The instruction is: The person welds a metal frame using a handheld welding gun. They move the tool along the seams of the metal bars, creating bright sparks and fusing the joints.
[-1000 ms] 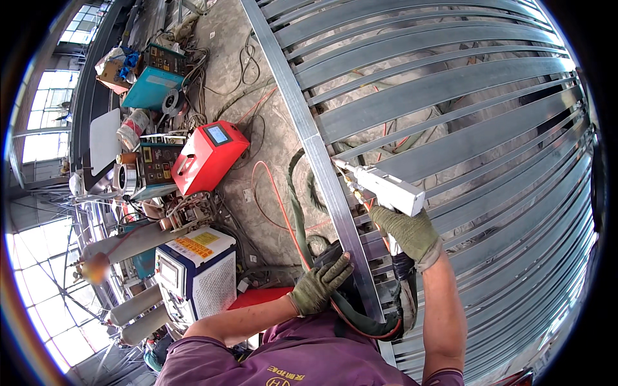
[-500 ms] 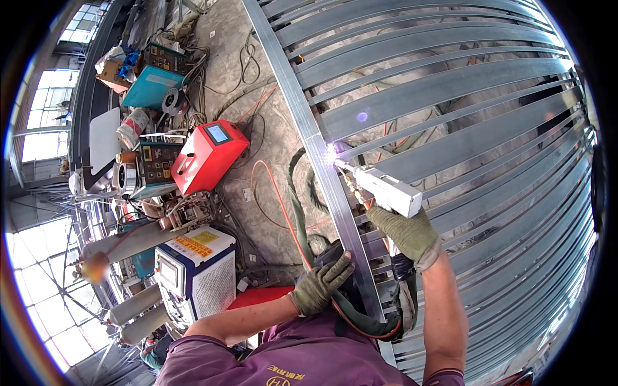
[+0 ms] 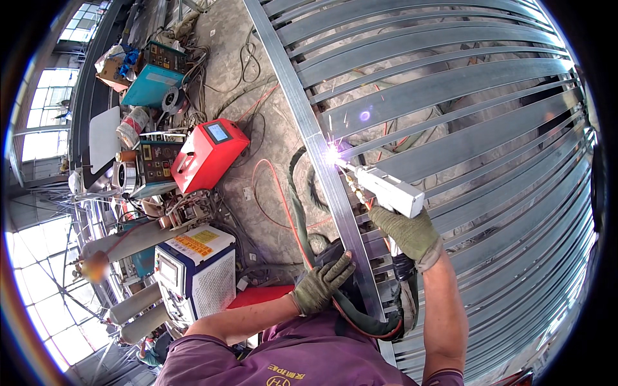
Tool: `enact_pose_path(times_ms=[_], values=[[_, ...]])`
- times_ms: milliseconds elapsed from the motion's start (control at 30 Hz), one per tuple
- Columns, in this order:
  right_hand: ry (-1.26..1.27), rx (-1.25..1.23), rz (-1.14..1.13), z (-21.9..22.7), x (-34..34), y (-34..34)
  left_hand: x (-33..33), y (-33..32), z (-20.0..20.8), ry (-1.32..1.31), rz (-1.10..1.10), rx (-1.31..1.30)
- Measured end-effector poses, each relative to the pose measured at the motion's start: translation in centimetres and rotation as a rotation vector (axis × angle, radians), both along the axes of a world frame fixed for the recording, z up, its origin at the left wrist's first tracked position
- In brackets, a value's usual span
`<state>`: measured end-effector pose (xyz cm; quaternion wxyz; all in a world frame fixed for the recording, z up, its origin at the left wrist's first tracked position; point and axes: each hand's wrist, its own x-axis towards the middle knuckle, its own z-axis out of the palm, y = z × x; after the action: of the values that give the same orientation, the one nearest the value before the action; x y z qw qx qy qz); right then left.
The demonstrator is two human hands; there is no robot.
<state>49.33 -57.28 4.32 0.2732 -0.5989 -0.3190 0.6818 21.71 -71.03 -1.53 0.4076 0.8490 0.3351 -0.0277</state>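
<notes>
My gloved right hand [image 3: 407, 235] is wrapped round the grip of a white and grey handheld welding gun [image 3: 389, 192]. The gun's nozzle points up and left at a bright weld spot [image 3: 332, 156], where a thin bar meets the long side rail [image 3: 315, 140] of a metal grille frame. Sparks fly from that spot. Beside the rail's near end, my gloved left hand [image 3: 324, 283] lies with fingers stretched out over a dark cloth-like thing and a thick hose [image 3: 368, 327]. Whether the left palm presses on them is hidden.
Parallel grey slats [image 3: 444, 96] fill the right side. On the left stand a red machine [image 3: 209, 156] with a screen, a white and blue cabinet [image 3: 207, 273], teal welding machines [image 3: 154, 83] and gas cylinders [image 3: 125, 241]. Hoses and cables [image 3: 283, 199] trail over the concrete floor.
The weld glow has grown brighter and throws more sparks upward. The gun and both hands stay almost in the same place.
</notes>
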Motion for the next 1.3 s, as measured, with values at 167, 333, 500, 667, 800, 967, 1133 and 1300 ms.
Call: enact_pose_path(times_ms=[167, 333, 500, 667, 800, 967, 1133, 1300], values=[[-0.008, 0.032, -0.006, -0.49, 0.06, -0.19, 0.00, -0.09, -0.21, -0.003, 0.003, 0.005], [-0.032, 0.013, 0.019, -0.59, 0.23, -0.27, 0.02, -0.17, -0.40, -0.004, 0.007, 0.010], [-0.003, -0.017, 0.004, -0.44, 0.26, -0.35, 0.03, -0.21, -0.56, -0.004, 0.011, 0.014], [0.004, -0.029, -0.009, -0.50, 0.28, -0.61, -0.03, -0.22, -0.65, -0.002, 0.007, 0.013], [-0.008, -0.016, -0.001, -0.20, 0.25, -0.53, -0.07, -0.23, -0.67, 0.000, 0.004, 0.007], [0.016, -0.030, 0.003, -0.58, 0.39, -0.61, -0.18, -0.36, -0.96, 0.027, -0.020, 0.062], [0.044, -0.004, -0.030, -0.67, 0.35, -0.95, 0.08, -0.08, -0.44, 0.022, 0.008, -0.020], [0.012, -0.054, -0.017, -0.23, 0.40, -0.99, -0.13, -0.33, -0.76, 0.084, -0.046, 0.041]])
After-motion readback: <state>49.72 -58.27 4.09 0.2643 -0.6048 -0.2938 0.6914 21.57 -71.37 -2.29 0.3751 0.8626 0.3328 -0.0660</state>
